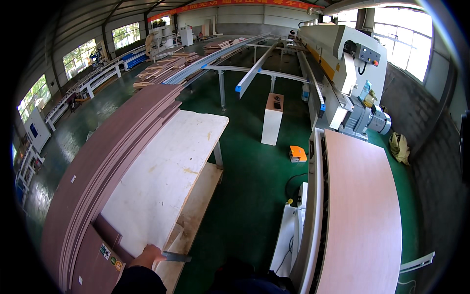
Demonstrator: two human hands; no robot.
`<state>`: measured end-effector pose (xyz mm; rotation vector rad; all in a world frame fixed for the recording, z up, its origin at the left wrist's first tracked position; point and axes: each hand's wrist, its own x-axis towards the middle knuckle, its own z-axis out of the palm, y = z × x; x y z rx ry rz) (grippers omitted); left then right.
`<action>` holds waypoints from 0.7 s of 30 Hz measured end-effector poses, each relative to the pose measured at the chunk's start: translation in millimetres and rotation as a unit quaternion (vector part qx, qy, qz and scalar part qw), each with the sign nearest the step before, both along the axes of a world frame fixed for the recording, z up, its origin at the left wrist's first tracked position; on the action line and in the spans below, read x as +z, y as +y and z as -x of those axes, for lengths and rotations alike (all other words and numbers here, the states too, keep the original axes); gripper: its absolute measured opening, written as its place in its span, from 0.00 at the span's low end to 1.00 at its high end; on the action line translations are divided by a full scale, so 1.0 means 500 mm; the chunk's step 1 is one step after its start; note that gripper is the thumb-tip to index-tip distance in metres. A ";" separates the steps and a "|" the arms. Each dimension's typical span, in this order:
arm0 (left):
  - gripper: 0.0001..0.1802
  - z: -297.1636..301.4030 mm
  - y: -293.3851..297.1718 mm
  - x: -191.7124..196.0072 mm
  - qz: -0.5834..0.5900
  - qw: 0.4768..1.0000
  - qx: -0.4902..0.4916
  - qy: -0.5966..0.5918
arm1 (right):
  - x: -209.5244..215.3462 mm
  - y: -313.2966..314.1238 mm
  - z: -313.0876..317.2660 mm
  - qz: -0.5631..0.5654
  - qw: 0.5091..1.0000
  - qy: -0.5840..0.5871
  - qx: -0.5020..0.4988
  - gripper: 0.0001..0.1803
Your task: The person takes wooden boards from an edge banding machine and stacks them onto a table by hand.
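Note:
My left hand [147, 257], in a dark sleeve, is at the near right edge of a white-topped table [164, 157]. Its fingers are closed around a grey flat bar [176, 257], which juts out to the right past the table's edge; the kind of tool or part it is I cannot make out. Close by on the left lie long brown boards [105, 161] in a stack, and a shorter brown board [95, 259] with coloured stickers is beside my forearm. My right hand is out of view.
On the right, a pale wood panel [362, 196] lies along a machine bed in front of a large grey machine [367, 49]. An orange foot pedal [297, 153] sits on the green floor, with a white pedestal [272, 120] behind it. Blue-tipped rails [254, 73] extend ahead.

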<state>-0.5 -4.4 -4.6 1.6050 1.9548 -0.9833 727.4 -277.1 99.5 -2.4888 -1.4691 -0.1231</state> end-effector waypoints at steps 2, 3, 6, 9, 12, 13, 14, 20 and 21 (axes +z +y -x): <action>0.33 0.000 0.001 0.000 0.004 1.000 -0.005 -0.002 | 0.003 0.001 0.001 0.003 1.000 0.005 -0.001 0.25; 0.33 -0.003 0.002 0.003 0.005 1.000 0.001 0.000 | 0.006 0.001 0.001 0.010 1.000 0.012 -0.005 0.25; 0.33 0.003 -0.002 -0.007 0.000 1.000 0.003 0.006 | 0.002 -0.002 -0.004 0.023 0.999 0.021 -0.010 0.26; 0.33 -0.001 0.000 -0.002 -0.009 1.000 0.000 0.007 | -0.003 -0.007 -0.009 0.029 0.999 0.020 -0.010 0.27; 0.37 -0.008 0.016 0.014 0.045 0.999 0.018 0.002 | -0.006 -0.010 -0.012 0.034 0.999 0.015 -0.003 0.27; 0.41 -0.009 0.020 0.017 0.100 0.994 0.033 -0.001 | -0.005 -0.010 -0.013 0.037 0.999 0.012 0.001 0.27; 0.41 -0.007 0.018 0.014 0.099 0.995 0.033 -0.001 | -0.004 -0.010 -0.012 0.036 0.999 0.013 0.001 0.27; 0.40 -0.013 0.021 0.020 0.116 0.993 0.026 -0.001 | -0.007 -0.011 -0.012 0.034 0.999 0.019 -0.005 0.26; 0.40 -0.011 0.017 0.019 0.111 0.993 0.027 -0.002 | -0.004 -0.009 -0.011 0.035 0.999 0.023 -0.004 0.26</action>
